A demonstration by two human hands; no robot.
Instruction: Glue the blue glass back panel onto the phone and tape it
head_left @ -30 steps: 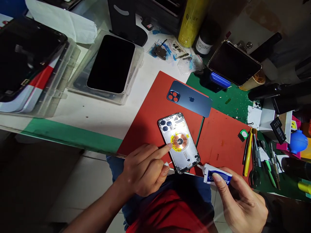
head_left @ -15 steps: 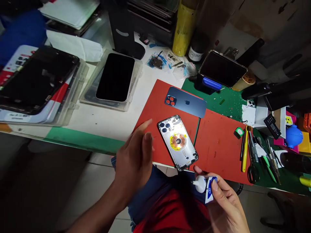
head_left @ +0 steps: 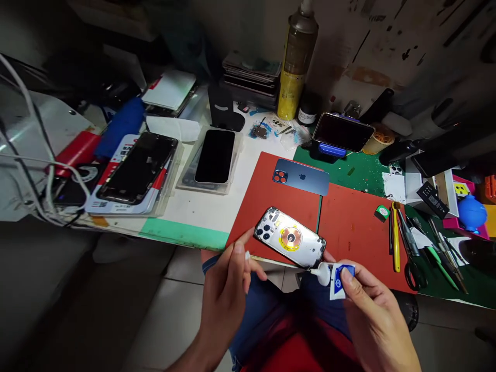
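An opened phone (head_left: 290, 236) with its copper coil showing lies tilted on the red mat (head_left: 356, 243), near the front edge. My left hand (head_left: 228, 284) is at its camera end, the index finger at the phone's corner; a small white piece, perhaps a cap, sits between the fingers. Pinched in my right hand (head_left: 372, 299) is a blue-and-white glue tube (head_left: 339, 281), its white nozzle pointing left by the phone's lower corner. Behind the phone lies a blue back cover (head_left: 301, 177) with a camera cutout.
At the left are a dark phone part (head_left: 137, 168) and a black-screened phone (head_left: 215, 156) on cases. A yellow spray can (head_left: 292, 77) and a propped phone (head_left: 343, 132) stand behind. Tools, including a yellow brush (head_left: 396, 237), and scissors (head_left: 414, 273) lie at the right.
The opened phone has turned to lie more crosswise. My left hand has come to its camera end, and the tube's nozzle is now beside its lower corner. The view has shifted, showing more of the left side.
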